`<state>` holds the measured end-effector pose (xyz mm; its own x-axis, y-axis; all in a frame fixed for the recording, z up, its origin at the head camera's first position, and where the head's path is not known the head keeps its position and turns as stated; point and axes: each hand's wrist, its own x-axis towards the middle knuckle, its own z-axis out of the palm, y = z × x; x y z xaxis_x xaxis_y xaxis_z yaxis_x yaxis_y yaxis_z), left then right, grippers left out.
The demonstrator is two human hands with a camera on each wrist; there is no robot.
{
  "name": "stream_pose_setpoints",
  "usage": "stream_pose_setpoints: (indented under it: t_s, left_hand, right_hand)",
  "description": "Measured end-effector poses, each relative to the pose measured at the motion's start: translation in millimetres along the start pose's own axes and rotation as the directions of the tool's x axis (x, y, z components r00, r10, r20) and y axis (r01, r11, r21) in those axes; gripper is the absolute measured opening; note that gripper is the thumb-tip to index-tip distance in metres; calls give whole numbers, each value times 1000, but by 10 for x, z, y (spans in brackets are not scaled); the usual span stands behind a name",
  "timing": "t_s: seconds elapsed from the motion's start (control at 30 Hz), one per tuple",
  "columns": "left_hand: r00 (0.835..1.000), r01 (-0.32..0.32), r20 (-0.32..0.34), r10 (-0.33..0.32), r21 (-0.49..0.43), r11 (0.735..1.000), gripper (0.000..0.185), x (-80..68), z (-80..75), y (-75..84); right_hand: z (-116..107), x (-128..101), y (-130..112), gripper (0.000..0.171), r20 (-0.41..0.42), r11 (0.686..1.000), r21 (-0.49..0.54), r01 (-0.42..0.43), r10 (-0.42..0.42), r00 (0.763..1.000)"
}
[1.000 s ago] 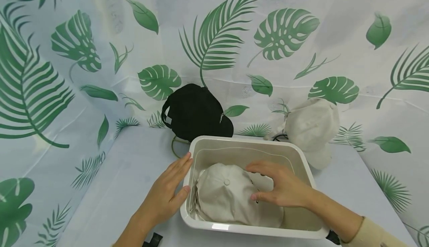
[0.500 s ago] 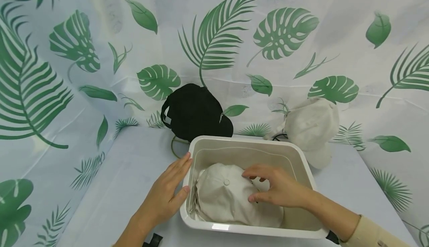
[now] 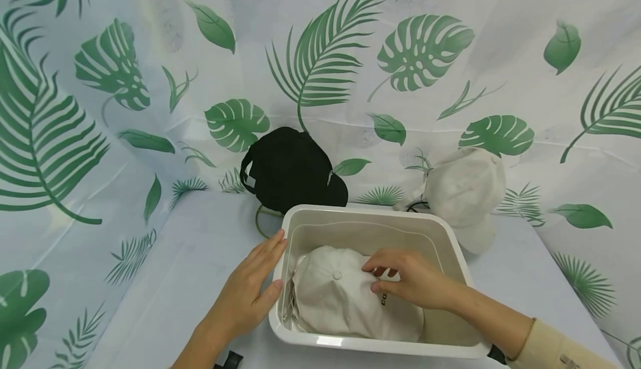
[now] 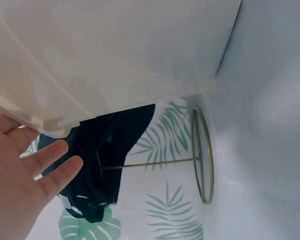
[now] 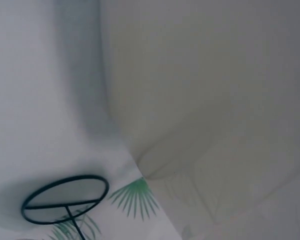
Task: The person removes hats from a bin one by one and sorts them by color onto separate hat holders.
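Note:
An off-white baseball cap [image 3: 345, 302] lies crown up in the left part of a white plastic bin [image 3: 378, 348], its brim toward the right. At the front of the crown my right hand [image 3: 415, 280] pinches the fabric between thumb and curled fingers, beside dark lettering that is partly covered. My left hand [image 3: 250, 285] rests with fairly straight fingers against the bin's left rim; the left wrist view shows its fingers [image 4: 62, 177] spread along the outer wall. The right wrist view shows the bin's outer wall [image 5: 200, 100] but not the hand.
Behind the bin, a black cap [image 3: 292, 171] hangs on a brass-coloured stand [image 4: 204, 155]. Another off-white cap [image 3: 466, 191] is at the back right, near a black wire stand [image 5: 65, 199]. A leaf-printed backdrop [image 3: 345, 129] rises behind the white table [image 3: 190, 246].
The right hand has moved slightly left over the cap, and its thumb and fingers have drawn closer together on the crown. More lettering shows. The left hand stays at the rim.

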<state>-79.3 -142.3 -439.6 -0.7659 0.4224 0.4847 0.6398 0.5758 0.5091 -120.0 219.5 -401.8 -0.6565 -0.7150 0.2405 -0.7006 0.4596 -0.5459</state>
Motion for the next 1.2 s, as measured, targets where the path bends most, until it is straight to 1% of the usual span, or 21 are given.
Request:
stream_pose_setpoints:
  t_s: [0.13, 0.27, 0.5, 0.63, 0.77, 0.93, 1.07, 1.2]
  left_hand:
    - [1000, -6, -6, 6, 0, 1000, 65, -2, 1, 1]
    - [1000, 3, 4, -3, -2, 1000, 65, -3, -12, 5]
    - [1000, -4, -7, 4, -3, 1000, 64, -6, -14, 3]
    - [1000, 12, 11, -12, -9, 1000, 65, -5, -25, 6]
    - [1000, 6, 2, -6, -1, 1000, 65, -1, -23, 9]
    - [1000, 4, 0, -4, -8, 1000, 66, 4, -13, 8]
    - [1000, 8, 1, -8, -25, 1000, 65, 5, -11, 6]
    - [1000, 2, -3, -2, -21, 1000, 65, 6, -7, 2]
  right_hand:
    - [9, 1, -2, 27, 24, 1000, -15, -23, 23, 999]
    - [12, 6, -14, 25, 47, 998, -28, -51, 53, 998]
    - [5, 15, -48, 25, 65, 997, 18, -80, 79, 995]
    - [-1, 8, -49, 26, 37, 997, 21, -70, 69, 997]
    - [-6, 3, -50, 26, -9, 999, 1, -43, 43, 999]
    - [-21, -11, -49, 28, -65, 1000, 16, -24, 25, 998]
    - [-29, -15, -49, 30, -96, 1000, 26, -13, 15, 995]
    - [-41, -14, -57, 31, -114, 999, 34, 0, 4, 993]
